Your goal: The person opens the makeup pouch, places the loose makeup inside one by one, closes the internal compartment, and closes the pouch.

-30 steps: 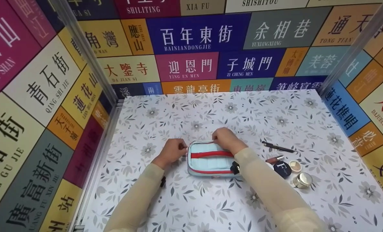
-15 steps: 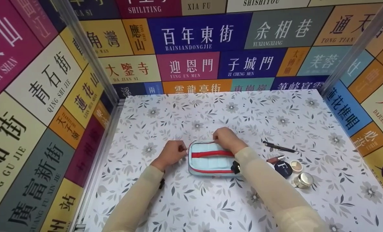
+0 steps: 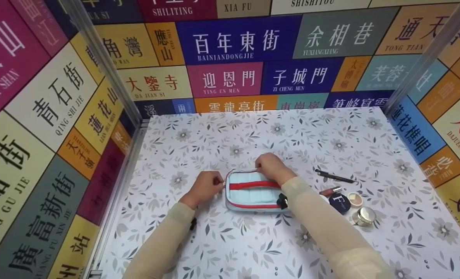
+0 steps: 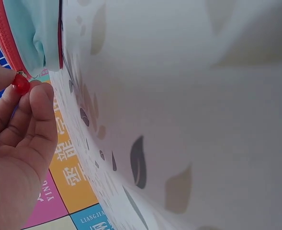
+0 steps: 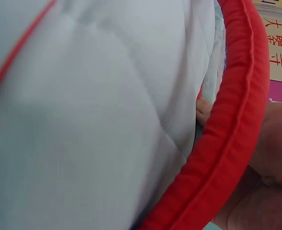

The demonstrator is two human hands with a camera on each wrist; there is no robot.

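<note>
Bag (image 3: 253, 197) hasn't shifted, lies flat mid-counter (image 3: 214, 135), strap (image 3: 253, 185) up; left hand (image 3: 205, 188) has slid slightly nearer along the bag's left end over the last second; left grip pinches the red bead (image 4: 21, 84) hanging off the zip (image 4: 5, 40), thumb against fingers; right hand (image 3: 272, 166) hasn't moved, its grip curled on the far rim of the bag, fingertips mostly hidden; my read: zip being worked round the left end while the right steadies the bag, small progress, direction of the zip unclear to me.

Counts, near to far: sleeves (image 3: 160, 236) 2; hands 2; bag 1, strap 1, bead 1; right of the bag, gold-lidded jar (image 3: 364, 216) 1, dark blue round case (image 3: 339, 203) 1, small round pot (image 3: 354, 200) 1, lipstick tube (image 3: 330, 191) 1; past those, dark pencil (image 3: 334, 176), 1 or 2 side by side, can't tell; sign-covered wall (image 3: 230, 42) behind, not counting signs, edges cut off.
</note>
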